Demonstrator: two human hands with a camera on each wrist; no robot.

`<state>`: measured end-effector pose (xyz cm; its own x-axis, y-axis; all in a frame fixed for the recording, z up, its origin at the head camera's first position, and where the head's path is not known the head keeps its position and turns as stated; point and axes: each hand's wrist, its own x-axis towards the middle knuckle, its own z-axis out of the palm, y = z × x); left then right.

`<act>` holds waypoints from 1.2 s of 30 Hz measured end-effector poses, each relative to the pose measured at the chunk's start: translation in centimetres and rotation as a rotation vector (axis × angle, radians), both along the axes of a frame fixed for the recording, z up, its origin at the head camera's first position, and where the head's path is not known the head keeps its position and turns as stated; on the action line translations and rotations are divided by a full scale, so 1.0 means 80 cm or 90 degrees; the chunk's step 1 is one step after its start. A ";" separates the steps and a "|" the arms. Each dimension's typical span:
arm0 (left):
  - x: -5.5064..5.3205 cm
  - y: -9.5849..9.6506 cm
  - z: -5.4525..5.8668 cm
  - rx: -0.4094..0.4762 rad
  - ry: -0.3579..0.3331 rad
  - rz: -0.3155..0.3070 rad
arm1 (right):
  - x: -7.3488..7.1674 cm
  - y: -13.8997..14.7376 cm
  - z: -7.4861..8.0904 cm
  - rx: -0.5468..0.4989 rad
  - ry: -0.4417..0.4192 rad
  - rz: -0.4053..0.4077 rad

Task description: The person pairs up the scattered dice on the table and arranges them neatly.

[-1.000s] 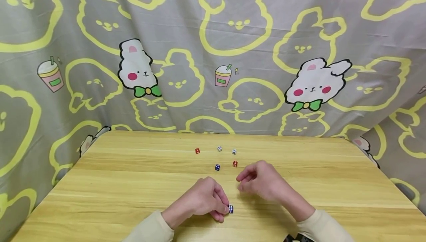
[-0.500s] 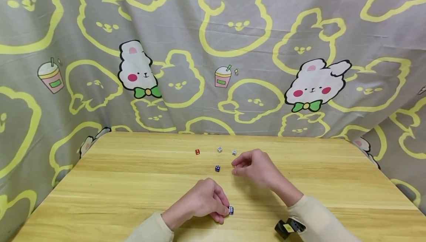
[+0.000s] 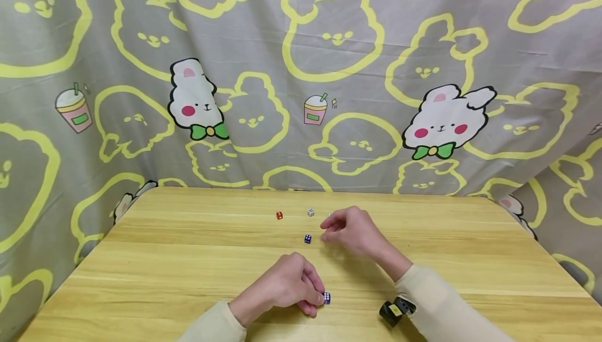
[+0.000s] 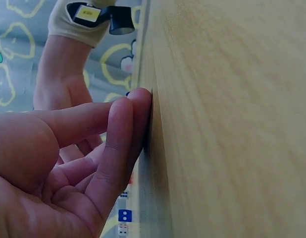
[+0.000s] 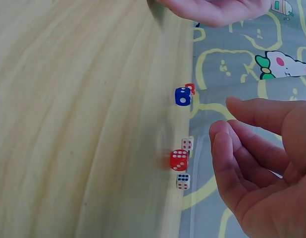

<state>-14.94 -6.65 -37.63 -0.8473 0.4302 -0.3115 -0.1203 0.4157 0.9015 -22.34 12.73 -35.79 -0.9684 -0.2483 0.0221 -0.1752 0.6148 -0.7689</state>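
Note:
In the head view my left hand (image 3: 293,284) rests low over the table and pinches a blue die (image 3: 327,298) at its fingertips. Seen from the left wrist, the fingers hide nearly all of that die. My right hand (image 3: 355,232) hovers farther back, thumb and fingers apart with nothing between them. Near those fingers in the right wrist view lies a red die (image 5: 179,160), hidden behind the hand in the head view. Just left of the right hand sits another blue die (image 3: 308,238). A white die (image 3: 331,214) peeks out behind its fingers.
A second white die (image 3: 311,212) and another red die (image 3: 279,215) lie toward the back of the wooden table (image 3: 188,258). Behind the table hangs a patterned grey curtain (image 3: 263,34). A black wrist camera (image 3: 392,311) is strapped at the right sleeve.
My right hand has moved left and back, over the red die and toward the other blue die. The left hand has stayed in place with its blue die.

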 end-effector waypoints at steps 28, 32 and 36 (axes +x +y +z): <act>-0.003 -0.001 0.002 0.009 0.003 -0.007 | -0.006 -0.026 -0.016 0.027 -0.020 0.016; -0.002 -0.002 0.001 0.012 0.004 -0.010 | -0.007 -0.028 -0.018 0.036 -0.016 0.024; -0.002 -0.002 0.001 0.011 0.004 -0.012 | -0.007 -0.029 -0.019 0.052 -0.010 0.032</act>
